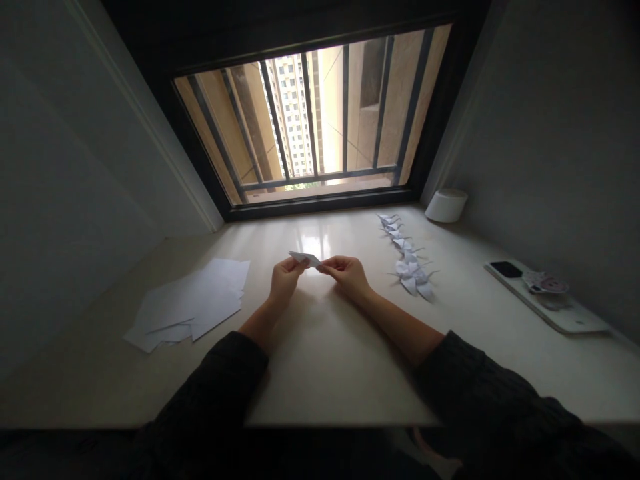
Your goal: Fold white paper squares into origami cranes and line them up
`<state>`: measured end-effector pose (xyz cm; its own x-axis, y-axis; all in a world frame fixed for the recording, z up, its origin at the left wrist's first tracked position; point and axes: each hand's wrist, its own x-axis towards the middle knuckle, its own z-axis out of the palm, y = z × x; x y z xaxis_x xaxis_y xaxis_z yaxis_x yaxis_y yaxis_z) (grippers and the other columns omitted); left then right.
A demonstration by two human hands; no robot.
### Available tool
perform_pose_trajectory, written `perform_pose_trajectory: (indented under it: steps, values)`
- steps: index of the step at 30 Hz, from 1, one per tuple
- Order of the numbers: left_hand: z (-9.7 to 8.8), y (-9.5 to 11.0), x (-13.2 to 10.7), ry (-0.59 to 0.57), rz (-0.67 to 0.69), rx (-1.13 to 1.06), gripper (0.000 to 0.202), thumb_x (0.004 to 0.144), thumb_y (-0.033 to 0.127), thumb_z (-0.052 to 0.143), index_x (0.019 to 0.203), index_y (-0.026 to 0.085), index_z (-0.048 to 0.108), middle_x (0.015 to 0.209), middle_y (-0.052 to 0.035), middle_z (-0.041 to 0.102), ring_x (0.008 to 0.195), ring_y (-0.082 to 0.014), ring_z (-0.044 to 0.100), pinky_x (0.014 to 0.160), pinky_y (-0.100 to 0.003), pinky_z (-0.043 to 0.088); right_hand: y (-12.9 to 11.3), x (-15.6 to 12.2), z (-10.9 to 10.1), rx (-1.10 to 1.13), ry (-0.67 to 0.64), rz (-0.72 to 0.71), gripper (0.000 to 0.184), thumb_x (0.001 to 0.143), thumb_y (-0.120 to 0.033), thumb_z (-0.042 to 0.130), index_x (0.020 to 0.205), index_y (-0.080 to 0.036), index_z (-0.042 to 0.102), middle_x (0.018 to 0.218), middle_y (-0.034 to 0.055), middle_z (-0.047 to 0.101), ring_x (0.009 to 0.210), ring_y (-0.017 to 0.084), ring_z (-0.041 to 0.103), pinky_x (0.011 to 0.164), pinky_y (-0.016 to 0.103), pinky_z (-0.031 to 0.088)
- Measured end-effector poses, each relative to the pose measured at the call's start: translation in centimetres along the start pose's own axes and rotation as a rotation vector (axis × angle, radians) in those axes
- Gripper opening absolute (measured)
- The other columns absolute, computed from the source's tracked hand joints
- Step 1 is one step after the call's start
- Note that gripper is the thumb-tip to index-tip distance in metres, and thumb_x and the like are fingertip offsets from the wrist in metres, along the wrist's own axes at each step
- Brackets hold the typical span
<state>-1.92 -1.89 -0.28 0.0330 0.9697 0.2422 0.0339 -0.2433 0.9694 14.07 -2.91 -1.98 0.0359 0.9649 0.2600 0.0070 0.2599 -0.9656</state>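
A small folded piece of white paper (305, 258) is held just above the pale tabletop (330, 347), in front of the window. My left hand (286, 277) pinches its left end with closed fingers. My right hand (347, 273) pinches its right end, fingers curled. Both forearms rest low over the table, in dark sleeves pushed back from the wrists.
A loose stack of white paper sheets (193, 303) lies at the left. A row of several folded paper cranes (407, 257) runs at the right. A white round container (447, 204) stands near the window corner. A phone (547, 297) lies at the far right. A barred window (313, 127) is ahead.
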Motion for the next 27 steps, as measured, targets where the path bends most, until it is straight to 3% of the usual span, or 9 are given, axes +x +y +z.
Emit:
perform_pose_trajectory:
  steps: [3,6,10,12,17,21,27]
  values:
    - [-0.1,-0.2,0.1,-0.026,0.028,0.007,0.035,0.071,0.038,0.069,0.096,0.015,0.066,0.093,-0.0091,0.071,0.088,-0.0208,0.065,0.077,-0.033,0.05,-0.5,0.0,-0.6,-0.167,0.12,-0.091,0.023,0.066,-0.045,0.071,0.074,-0.023,0.073,0.073,0.0033,0.072,0.065,0.019,0.063,0.062,0.03,0.045]
    - [-0.1,0.1,-0.2,0.005,0.078,0.07,0.06,0.067,0.034,0.074,0.121,0.02,0.052,0.094,-0.0078,0.071,0.086,-0.0199,0.067,0.079,-0.033,0.05,-0.9,0.0,-1.2,-0.244,0.23,-0.171,0.022,0.07,-0.046,0.068,0.076,-0.025,0.073,0.076,0.0017,0.072,0.063,0.017,0.06,0.061,0.03,0.044]
    - [0.3,1.3,-1.1,0.007,0.168,0.138,0.083,0.066,0.029,0.075,0.137,0.028,0.033,0.087,-0.0027,0.072,0.079,-0.0195,0.068,0.078,-0.033,0.052,-1.3,-0.1,-1.5,-0.327,0.235,-0.29,0.02,0.076,-0.044,0.063,0.081,-0.028,0.073,0.08,0.0032,0.07,0.072,0.019,0.058,0.065,0.033,0.045]
    - [0.4,1.9,-1.4,0.003,0.221,0.183,0.078,0.067,0.028,0.075,0.135,0.03,0.038,0.086,-0.0013,0.072,0.081,-0.0197,0.068,0.082,-0.034,0.051,-1.5,-0.3,-1.4,-0.37,0.204,-0.336,0.018,0.079,-0.043,0.061,0.08,-0.029,0.073,0.081,0.0043,0.069,0.078,0.021,0.057,0.071,0.035,0.045]
    - [0.3,1.8,-1.2,-0.045,0.313,0.295,0.031,0.073,0.033,0.068,0.103,0.025,0.067,0.094,-0.0039,0.071,0.084,-0.0202,0.068,0.084,-0.036,0.052,-1.9,-0.4,-1.3,-0.384,0.183,-0.421,0.011,0.078,-0.037,0.064,0.079,-0.031,0.073,0.083,0.0031,0.069,0.084,0.022,0.056,0.081,0.039,0.044]
    - [0.2,1.4,-1.0,-0.05,0.321,0.228,0.025,0.074,0.033,0.067,0.097,0.023,0.069,0.104,-0.006,0.069,0.089,-0.0211,0.066,0.085,-0.038,0.052,-1.8,-0.4,-1.1,-0.308,0.163,-0.422,0.009,0.074,-0.037,0.068,0.08,-0.031,0.073,0.083,0.0027,0.069,0.083,0.021,0.058,0.08,0.037,0.045]
    - [0.2,0.9,-0.7,-0.043,0.271,0.118,0.025,0.071,0.031,0.07,0.093,0.02,0.071,0.1,-0.0073,0.07,0.09,-0.0222,0.066,0.087,-0.039,0.051,-1.1,-0.2,-0.5,-0.096,0.056,-0.212,0.022,0.067,-0.043,0.072,0.082,-0.028,0.074,0.082,0.0025,0.072,0.076,0.02,0.062,0.073,0.035,0.046]
